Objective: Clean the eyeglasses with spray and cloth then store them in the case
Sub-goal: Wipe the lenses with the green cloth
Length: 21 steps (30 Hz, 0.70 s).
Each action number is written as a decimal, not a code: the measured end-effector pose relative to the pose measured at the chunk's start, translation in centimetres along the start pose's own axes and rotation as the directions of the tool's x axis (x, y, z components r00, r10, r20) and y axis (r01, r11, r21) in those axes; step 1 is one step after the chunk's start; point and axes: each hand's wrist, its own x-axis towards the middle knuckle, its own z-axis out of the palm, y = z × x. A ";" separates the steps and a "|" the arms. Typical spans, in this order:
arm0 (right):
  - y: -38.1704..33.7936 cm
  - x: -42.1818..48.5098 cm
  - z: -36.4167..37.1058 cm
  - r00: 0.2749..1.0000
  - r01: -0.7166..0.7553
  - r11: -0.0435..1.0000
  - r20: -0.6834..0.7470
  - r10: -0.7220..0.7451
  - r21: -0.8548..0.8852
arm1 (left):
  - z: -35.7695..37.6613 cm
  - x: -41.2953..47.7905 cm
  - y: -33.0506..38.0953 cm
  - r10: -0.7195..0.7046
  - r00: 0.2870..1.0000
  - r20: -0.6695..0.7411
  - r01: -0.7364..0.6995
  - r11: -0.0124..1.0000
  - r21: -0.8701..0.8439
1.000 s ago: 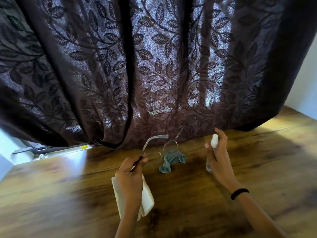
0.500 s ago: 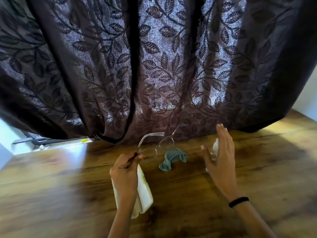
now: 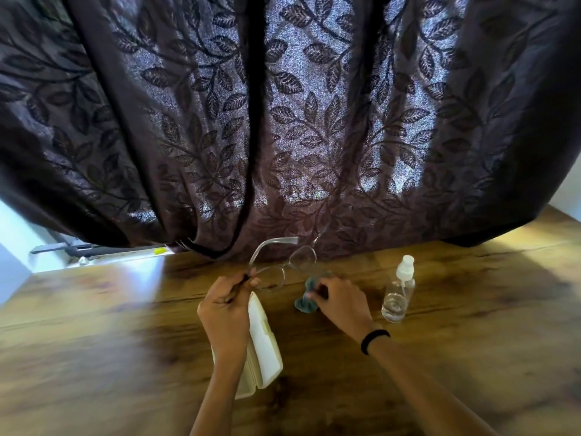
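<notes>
Dark brown leaf-patterned curtain (image 3: 283, 121) fills the far half of the view, and its hem hangs down to the far edge of the desk. The brown wood-grain desk (image 3: 471, 309) carries everything else.

Cream hard-shell rectangular case (image 3: 264, 344) lies flat, near centre. It looks shut and is partly hidden under the left forearm.

Left hand (image 3: 224, 305) is curled, pinching one temple tip of the eyeglasses. Right hand (image 3: 341, 302) has its fingers curled down onto the cloth, gripping it against the desk.

Clear plastic spray bottle with white pump top (image 3: 398, 291) stands upright just right of the right hand, not touched. There is liquid low inside.

Thin clear-framed eyeglasses (image 3: 303, 259) are held up off the desk with the temples open. They sit just far of both hands and close in front of the curtain hem. Can't tell if the lenses are wet.

Small crumpled teal cloth (image 3: 303, 305) is on the desk between the case and the bottle, mostly under the right fingers. Black band (image 3: 374, 339) on the right wrist.

Judged step: picking up the cloth to wipe. The case step is not begun.

Risks:
- The glasses hang from one temple tip only. Wiping pressure on a lens could twist the hinge or pull the frame out of the pinch and drop it on the desk.
- The bottle is close to the right arm's path, so a sideways swing could tip it.
- The curtain hem could brush the lenses and smear them.
- The case is shut, so opening it needs a free hand.
</notes>
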 end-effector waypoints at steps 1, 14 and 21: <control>0.0 0.2 0.4 1.000 -0.016 1.000 0.002 0.016 -0.005 | -0.1 0.1 0.0 0.008 1.000 -0.006 -0.008 1.000 0.005; -1.4 -3.2 -6.6 0.993 -0.051 0.408 0.002 0.121 0.912 | -0.2 0.2 0.2 0.030 0.999 -0.025 -0.030 0.999 -0.010; -3.2 -4.6 -8.5 0.989 -0.143 -0.040 0.144 0.023 0.989 | 0.7 -0.6 1.1 0.046 0.999 0.021 -0.046 0.998 -0.034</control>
